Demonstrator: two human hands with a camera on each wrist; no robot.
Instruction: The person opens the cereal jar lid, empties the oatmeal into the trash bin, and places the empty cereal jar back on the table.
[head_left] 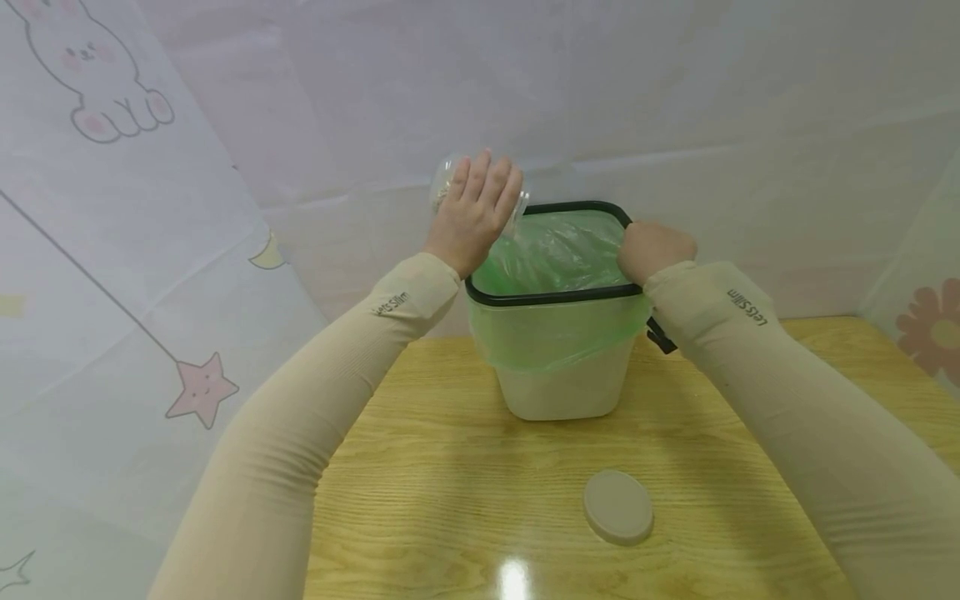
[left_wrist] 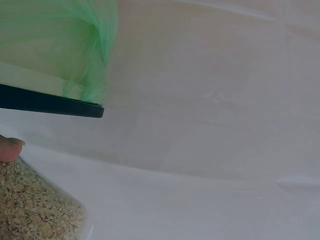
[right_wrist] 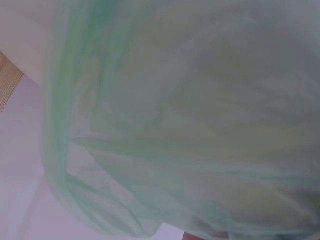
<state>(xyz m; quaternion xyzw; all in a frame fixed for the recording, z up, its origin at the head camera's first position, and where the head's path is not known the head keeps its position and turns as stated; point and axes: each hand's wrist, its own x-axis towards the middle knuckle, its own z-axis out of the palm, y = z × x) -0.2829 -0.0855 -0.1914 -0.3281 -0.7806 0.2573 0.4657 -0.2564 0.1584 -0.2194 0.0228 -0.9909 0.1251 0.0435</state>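
Observation:
My left hand point(head_left: 474, 208) grips a clear jar point(head_left: 444, 177) at the left side of a white trash bin point(head_left: 564, 392). The jar is tipped on its side, its mouth towards the bin's opening. Oat flakes point(left_wrist: 37, 205) fill the part of it seen in the left wrist view, where a fingertip point(left_wrist: 10, 149) presses on it. A green plastic bag point(head_left: 555, 333) lines the bin and folds out over its black rim point(head_left: 562, 297). On the right, my right hand point(head_left: 656, 250) grips that rim, fingers mostly hidden; the green bag point(right_wrist: 165, 150) nearly fills the right wrist view.
A round beige lid point(head_left: 618, 507) lies on the wooden table point(head_left: 435, 483) in front of the bin. A black handle point(head_left: 660, 336) sticks out below my right wrist. Printed cloth point(head_left: 750, 167) hangs close behind the bin and along both sides.

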